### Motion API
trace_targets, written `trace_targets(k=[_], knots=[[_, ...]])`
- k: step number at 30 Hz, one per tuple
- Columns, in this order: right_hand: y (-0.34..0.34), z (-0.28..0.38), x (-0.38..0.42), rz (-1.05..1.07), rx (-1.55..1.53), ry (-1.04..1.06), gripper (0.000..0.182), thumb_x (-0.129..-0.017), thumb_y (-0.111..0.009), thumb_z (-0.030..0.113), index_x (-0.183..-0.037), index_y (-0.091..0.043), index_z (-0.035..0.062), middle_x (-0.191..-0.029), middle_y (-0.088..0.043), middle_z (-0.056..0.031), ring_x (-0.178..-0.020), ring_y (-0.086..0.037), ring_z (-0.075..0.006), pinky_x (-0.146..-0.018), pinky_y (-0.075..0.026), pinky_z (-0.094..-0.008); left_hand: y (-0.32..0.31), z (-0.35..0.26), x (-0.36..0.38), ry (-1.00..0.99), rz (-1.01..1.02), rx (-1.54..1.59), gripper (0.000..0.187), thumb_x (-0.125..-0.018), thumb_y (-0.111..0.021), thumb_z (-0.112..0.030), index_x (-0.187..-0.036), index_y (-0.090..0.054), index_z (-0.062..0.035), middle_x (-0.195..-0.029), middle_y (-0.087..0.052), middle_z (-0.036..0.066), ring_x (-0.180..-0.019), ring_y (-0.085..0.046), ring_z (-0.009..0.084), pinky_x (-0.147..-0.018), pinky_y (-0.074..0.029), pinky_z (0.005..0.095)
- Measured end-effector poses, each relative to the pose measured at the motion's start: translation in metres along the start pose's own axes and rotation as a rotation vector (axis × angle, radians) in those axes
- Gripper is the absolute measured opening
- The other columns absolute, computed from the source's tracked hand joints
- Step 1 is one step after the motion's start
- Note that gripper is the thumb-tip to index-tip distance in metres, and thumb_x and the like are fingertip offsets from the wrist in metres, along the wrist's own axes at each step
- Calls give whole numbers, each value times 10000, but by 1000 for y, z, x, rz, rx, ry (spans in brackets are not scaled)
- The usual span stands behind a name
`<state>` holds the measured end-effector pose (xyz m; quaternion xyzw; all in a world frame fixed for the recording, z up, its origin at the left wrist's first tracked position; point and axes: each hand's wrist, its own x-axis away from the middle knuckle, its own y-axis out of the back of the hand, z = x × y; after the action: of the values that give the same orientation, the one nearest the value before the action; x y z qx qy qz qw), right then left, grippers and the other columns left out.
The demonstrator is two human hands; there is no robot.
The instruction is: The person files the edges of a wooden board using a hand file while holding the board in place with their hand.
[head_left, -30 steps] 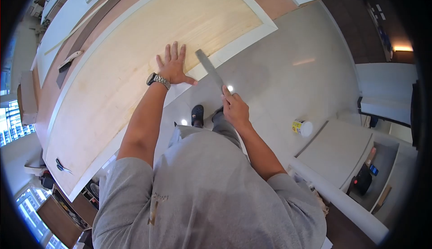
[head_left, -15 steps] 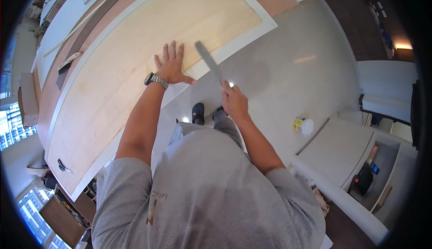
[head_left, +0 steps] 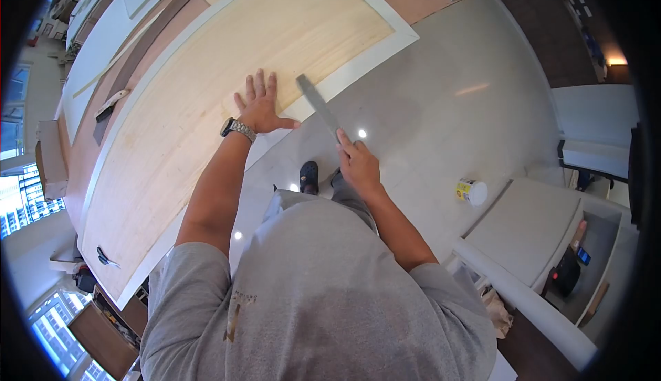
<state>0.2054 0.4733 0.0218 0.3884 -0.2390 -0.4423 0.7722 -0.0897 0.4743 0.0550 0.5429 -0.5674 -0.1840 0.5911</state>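
Observation:
A long pale wood panel (head_left: 200,99) with a white border (head_left: 348,71) lies on the worktable. My left hand (head_left: 260,111) rests flat on the panel near its front edge, fingers spread, with a watch (head_left: 237,129) on the wrist. In my right hand (head_left: 358,164) is the near end of a long flat grey file-like tool (head_left: 317,101). Its far end lies over the white border, to the right of my left hand. My right hand itself is beyond the panel's edge, over the floor.
Scissors (head_left: 107,258) lie at the panel's lower left end. A brush (head_left: 112,105) sits behind the panel on a dark strip. A white tub (head_left: 472,192) stands on the floor at right, beside a pale cabinet (head_left: 527,226) with an open compartment holding a phone (head_left: 583,256).
The far end of the tool has shifted slightly down in the view, and my right hand slightly down too. My left hand stays spread on the panel. The whole view has shifted a little.

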Motion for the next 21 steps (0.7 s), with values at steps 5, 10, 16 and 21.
trace_targets(k=[5, 10, 16, 21], knots=[[-4, 3, 0, 27, 97, 23, 392, -979, -631, 279, -1370, -626, 306, -778, -561, -110, -694, -633, -328, -627, -524, -437, 1, -3, -2, 10, 18, -21, 1553, -504, -809, -818, -1636, -3, -126, -1690, 88, 211, -1544, 140, 429, -1148, -7, 727], [-12, 14, -69, -45, 69, 56, 403, -989, -615, 285, -1391, -607, 314, -802, -575, -113, -708, -643, -337, -636, -531, -448, -1, -3, 0, 12, 25, -17, 1568, -490, -814, -816, -1637, 4, -127, -1691, 96, 205, -1546, 140, 424, -1146, -15, 732], [4, 4, -9, 9, 65, -8, 391, -998, -599, 291, -1388, -611, 312, -815, -587, -113, -729, -645, -340, -663, -540, -455, 0, -1, 0, 14, 28, 0, 1573, -483, -807, -824, -1637, 12, -136, -1692, 102, 197, -1547, 140, 418, -1148, -6, 733], [-7, 1, -2, 27, 80, -3, 388, -1002, -585, 309, -1389, -606, 312, -840, -592, -116, -739, -652, -348, -683, -548, -463, 1, -1, 0, 15, 28, 1, 1574, -481, -804, -829, -1638, 13, -143, -1693, 104, 194, -1546, 142, 419, -1146, -4, 737]])
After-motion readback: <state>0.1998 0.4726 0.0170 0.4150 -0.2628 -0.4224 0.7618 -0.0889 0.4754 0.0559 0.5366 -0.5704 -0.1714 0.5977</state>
